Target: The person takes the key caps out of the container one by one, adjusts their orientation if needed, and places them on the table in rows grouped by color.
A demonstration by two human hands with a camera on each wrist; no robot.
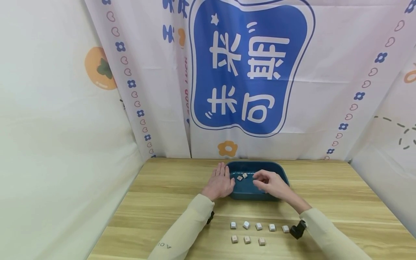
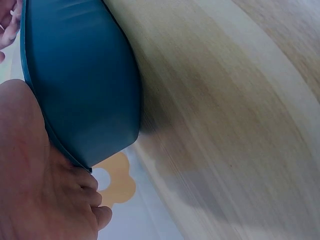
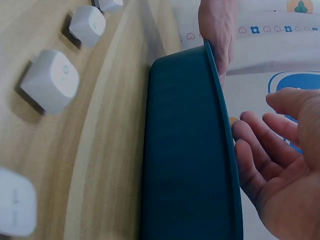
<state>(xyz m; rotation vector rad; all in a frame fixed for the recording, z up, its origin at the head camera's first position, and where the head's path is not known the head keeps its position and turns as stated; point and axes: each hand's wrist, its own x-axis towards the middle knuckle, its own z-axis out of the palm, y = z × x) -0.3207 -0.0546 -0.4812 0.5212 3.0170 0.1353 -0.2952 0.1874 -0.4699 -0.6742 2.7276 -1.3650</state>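
Observation:
A dark teal tray (image 1: 250, 196) sits at the back of the wooden table, with two small keycaps (image 1: 242, 176) lying inside it toward the left. My left hand (image 1: 221, 182) rests against the tray's left rim with its fingers straight. In the left wrist view, that hand (image 2: 47, 185) lies along the rim, thumb on the inner side. Over the tray's right half hovers my right hand (image 1: 271, 184), fingers gently bent and thumb apart. In the right wrist view, this hand (image 3: 280, 165) shows nothing between thumb and fingers; it partly hides the tray's inside from the head camera.
In front of the tray, several white keycaps (image 1: 258, 226) stand in a row, with a shorter row of three keycaps (image 1: 247, 239) nearer me. A printed curtain (image 1: 208, 144) hangs right behind the table's back edge. The right wrist's black camera (image 1: 297, 230) is beside the row's right end.

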